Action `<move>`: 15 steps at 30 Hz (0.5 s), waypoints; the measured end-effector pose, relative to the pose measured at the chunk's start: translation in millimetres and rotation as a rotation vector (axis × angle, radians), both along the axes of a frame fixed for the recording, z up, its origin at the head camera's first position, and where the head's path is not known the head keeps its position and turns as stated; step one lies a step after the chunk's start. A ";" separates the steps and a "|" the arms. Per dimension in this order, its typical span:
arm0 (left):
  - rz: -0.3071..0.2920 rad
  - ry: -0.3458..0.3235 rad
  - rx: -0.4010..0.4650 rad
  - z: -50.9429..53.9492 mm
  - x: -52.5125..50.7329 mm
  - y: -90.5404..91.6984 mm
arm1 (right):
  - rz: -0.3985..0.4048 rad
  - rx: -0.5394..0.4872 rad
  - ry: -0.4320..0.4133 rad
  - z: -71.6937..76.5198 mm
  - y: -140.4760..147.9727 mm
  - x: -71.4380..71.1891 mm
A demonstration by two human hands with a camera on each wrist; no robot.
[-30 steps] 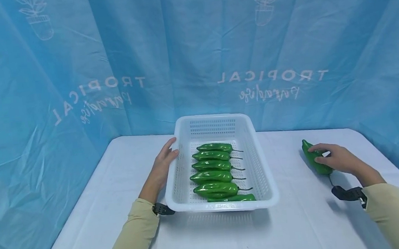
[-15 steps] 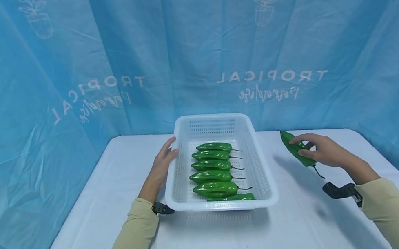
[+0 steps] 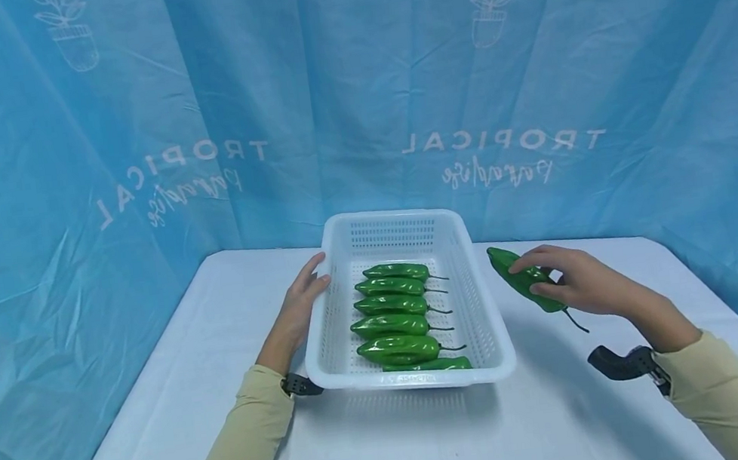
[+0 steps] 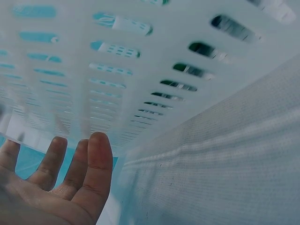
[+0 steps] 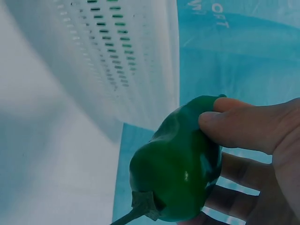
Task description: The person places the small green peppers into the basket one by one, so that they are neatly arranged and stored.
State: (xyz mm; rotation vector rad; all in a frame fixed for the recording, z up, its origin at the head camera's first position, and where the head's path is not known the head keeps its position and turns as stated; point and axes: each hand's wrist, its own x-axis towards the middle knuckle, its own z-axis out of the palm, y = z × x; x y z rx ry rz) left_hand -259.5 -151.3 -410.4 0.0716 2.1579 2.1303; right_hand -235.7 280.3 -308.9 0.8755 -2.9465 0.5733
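My right hand [image 3: 579, 274] holds a glossy green chili pepper [image 3: 518, 277] above the white cloth, right of the basket. In the right wrist view the thumb presses on the pepper [image 5: 180, 159] from one side, with fingers behind it and its stem pointing down-left. A white perforated plastic basket [image 3: 492, 322] stands mid-table. Several green peppers [image 3: 395, 326] lie in it side by side, stems to the right. My left hand [image 3: 296, 310] rests against the basket's left rim. In the left wrist view its fingers [image 4: 99, 159] stretch out fairly straight beside the slotted wall [image 4: 154, 61].
The table [image 3: 177, 403] is covered with white cloth. Blue curtains [image 3: 354, 95] with white mirrored lettering hang behind it and at both sides. A dark band [image 3: 623, 364] circles the right wrist, and another band [image 3: 301, 386] the left.
The right hand has lifted the pepper off the table at the right and carried it left, towards the basket. The left hand and basket stay where they were.
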 end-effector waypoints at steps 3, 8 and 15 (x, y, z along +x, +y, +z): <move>-0.002 0.001 0.000 -0.2 -0.8 -0.8 | 0.022 0.015 0.022 4.6 -3.6 2.1; 0.001 -0.006 0.008 -0.5 -1.2 -0.7 | 0.058 0.020 0.036 9.0 -9.4 5.3; 0.006 -0.008 0.002 0.7 -0.3 0.2 | 0.103 0.046 0.059 17.4 -21.9 5.1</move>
